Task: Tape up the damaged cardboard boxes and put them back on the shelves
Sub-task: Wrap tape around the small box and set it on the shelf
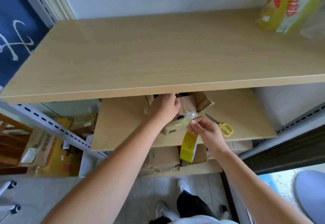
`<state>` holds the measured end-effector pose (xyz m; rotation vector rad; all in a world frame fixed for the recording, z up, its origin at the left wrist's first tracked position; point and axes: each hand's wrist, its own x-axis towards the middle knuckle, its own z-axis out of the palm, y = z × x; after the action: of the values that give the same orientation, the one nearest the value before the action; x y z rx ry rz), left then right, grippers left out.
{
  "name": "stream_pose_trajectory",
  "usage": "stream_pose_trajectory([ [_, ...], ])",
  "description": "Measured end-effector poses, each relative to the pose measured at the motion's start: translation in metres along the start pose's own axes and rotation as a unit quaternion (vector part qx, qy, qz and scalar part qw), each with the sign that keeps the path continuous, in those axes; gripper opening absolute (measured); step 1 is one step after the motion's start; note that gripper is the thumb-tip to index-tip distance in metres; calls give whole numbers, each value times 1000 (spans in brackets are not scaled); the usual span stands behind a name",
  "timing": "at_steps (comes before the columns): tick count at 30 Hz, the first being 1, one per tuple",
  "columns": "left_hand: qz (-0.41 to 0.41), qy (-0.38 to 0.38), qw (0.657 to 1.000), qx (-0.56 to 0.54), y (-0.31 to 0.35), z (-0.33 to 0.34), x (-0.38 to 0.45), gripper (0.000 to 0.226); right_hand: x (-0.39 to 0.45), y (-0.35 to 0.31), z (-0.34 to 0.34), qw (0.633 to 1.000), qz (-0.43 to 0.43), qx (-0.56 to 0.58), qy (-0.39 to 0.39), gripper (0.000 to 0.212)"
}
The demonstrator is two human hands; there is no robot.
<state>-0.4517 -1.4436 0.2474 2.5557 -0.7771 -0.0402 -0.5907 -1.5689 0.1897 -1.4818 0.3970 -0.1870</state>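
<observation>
right hand [204, 129] pinched a strip of clear tape [182, 121], yellow tape roll [189, 147] hanging below | left hand [164, 107] lay on the torn cardboard box [189, 103] on the middle shelf [246, 118], grip unclear | yellow scissors [223, 127] beside | top shelf [158, 57] above

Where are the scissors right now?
The scissors lie on the middle shelf, right of center in the head view, just right of the right hand and the open box.

Both arms outstretched, right hand [204, 129] pinching.
</observation>
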Motion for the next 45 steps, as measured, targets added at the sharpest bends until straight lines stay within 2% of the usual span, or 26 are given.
stream_pose_trajectory([
  [2,2,-67,992,106,-9,11,17,42,2,-1,0,1000,-1,-1,-26,19],
  [3,-12,-120,985,121,-14,16,21,55,4,0,-1,999,-2,-10,-40,18],
  [5,-49,-208,972,99,-25,26,26,71,7,4,-2,998,0,-20,-64,18],
  [6,-56,-222,970,83,-31,29,29,69,10,5,-2,998,6,-12,-68,18],
  [11,-55,-228,972,6,-43,24,37,67,24,16,-1,995,42,31,-84,22],
  [14,-36,-267,962,32,-42,24,39,51,32,21,3,992,62,14,-107,29],
  [17,-30,-305,950,51,-40,31,38,40,38,29,7,992,71,13,-102,25],
  [20,-65,-343,937,21,-38,26,43,48,43,34,7,992,79,31,-89,19],
  [24,-119,-399,906,-79,-39,12,49,55,45,35,7,992,77,41,-96,17],
  [28,-133,-430,885,-118,-37,5,51,39,43,36,8,990,75,53,-110,14],
  [32,-151,-434,881,-117,-36,4,49,45,43,34,9,987,79,75,-116,15],
  [37,-183,-452,855,-177,-39,6,44,28,40,30,6,984,81,66,-147,14],
  [41,-194,-451,853,-179,-39,7,44,43,36,27,13,979,84,58,-178,13],
  [45,-203,-449,852,-177,-39,7,45,36,33,23,22,979,95,52,-174,12],
])
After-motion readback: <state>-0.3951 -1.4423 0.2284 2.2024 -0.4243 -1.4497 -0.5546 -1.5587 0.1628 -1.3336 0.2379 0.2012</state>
